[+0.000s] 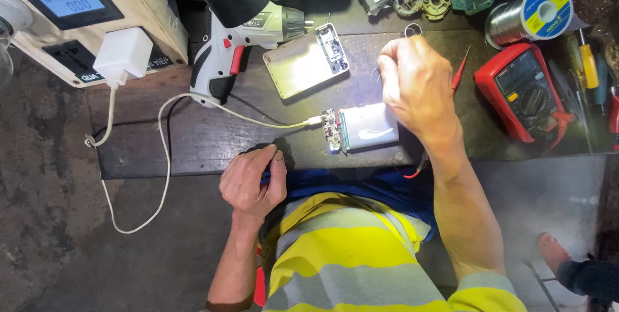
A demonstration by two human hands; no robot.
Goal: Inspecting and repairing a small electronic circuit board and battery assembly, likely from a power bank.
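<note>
Head view shows my right hand (418, 86) hovering with fingers (392, 70) curled loosely; I cannot tell whether they pinch anything. Just below those fingers lies the opened power bank (367, 128), its circuit board lit, fed by a white cable (258, 118) running off to the left. My left hand (253, 183) rests in a loose fist at the surface (180, 144) edge, holding nothing. Beyond the right fingers sits a red multimeter (525, 93).

red multimeter (525, 89), solder spool (532, 14), white cordless screwdriver (248, 44), power meter with white charger plug (122, 54)
</note>
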